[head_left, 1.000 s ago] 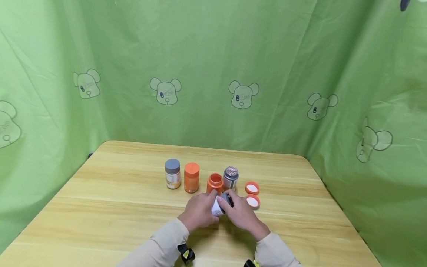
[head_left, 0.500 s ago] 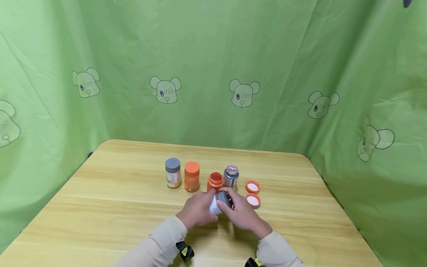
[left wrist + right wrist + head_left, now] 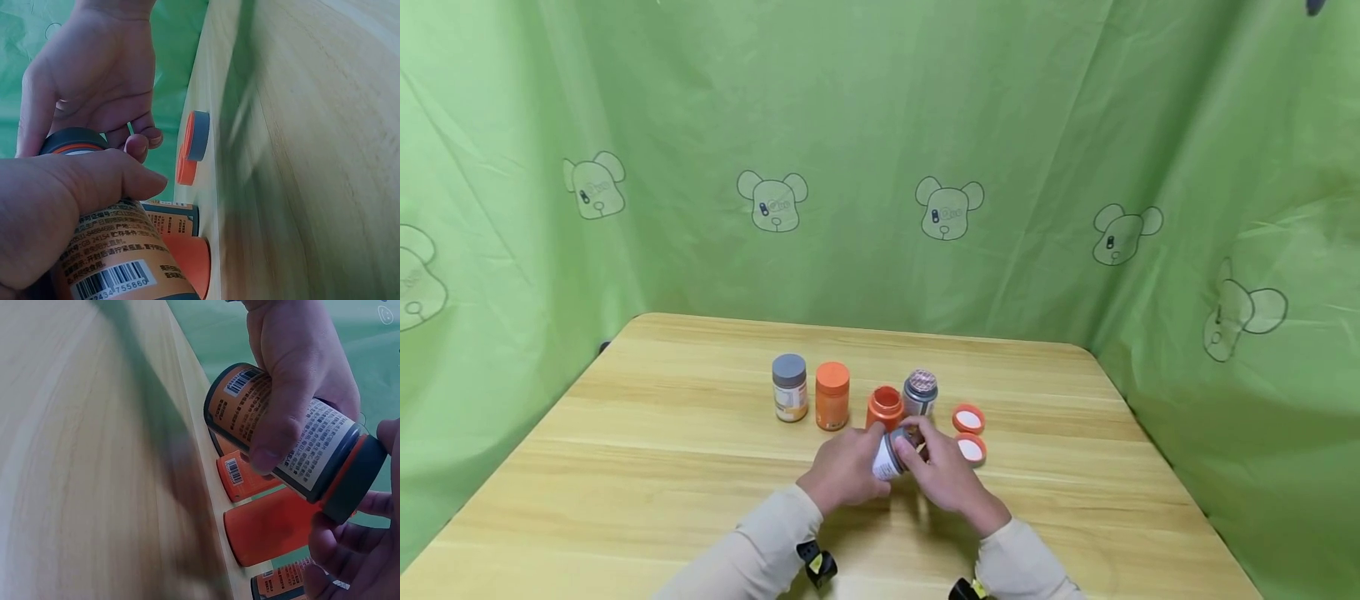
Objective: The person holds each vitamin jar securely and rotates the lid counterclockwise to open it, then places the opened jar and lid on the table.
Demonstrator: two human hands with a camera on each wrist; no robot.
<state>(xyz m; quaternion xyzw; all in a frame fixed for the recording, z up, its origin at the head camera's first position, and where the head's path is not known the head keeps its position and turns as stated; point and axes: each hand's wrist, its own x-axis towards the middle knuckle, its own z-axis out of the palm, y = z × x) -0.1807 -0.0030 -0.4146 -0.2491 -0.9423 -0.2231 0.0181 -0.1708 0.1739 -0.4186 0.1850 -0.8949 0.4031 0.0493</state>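
Observation:
My left hand [image 3: 844,468] grips a tilted supplement bottle [image 3: 885,461] with a white and orange printed label, its thumb across the label in the right wrist view. My right hand [image 3: 947,477] has its thumb and fingers around the bottle's dark grey lid [image 3: 355,480]. An orange band shows between lid and bottle body. Just beyond the hands stand a lidless orange bottle [image 3: 885,407] and a grey bottle [image 3: 920,390] with a patterned top, their lower parts partly hidden. Two lids, a far lid [image 3: 967,420] and a near lid [image 3: 972,450], lie white inside up, right of my right hand.
Left of the lidless orange bottle, a capped orange bottle [image 3: 832,398] and a grey-capped bottle [image 3: 790,390] stand upright. All rest on a wooden table [image 3: 662,467] with a green curtain [image 3: 850,108] around its back and sides.
My right thumb and fingers have shifted to the right on the lid, and the held bottle's angle has changed slightly. My left hand keeps its hold; the standing bottles stay put.

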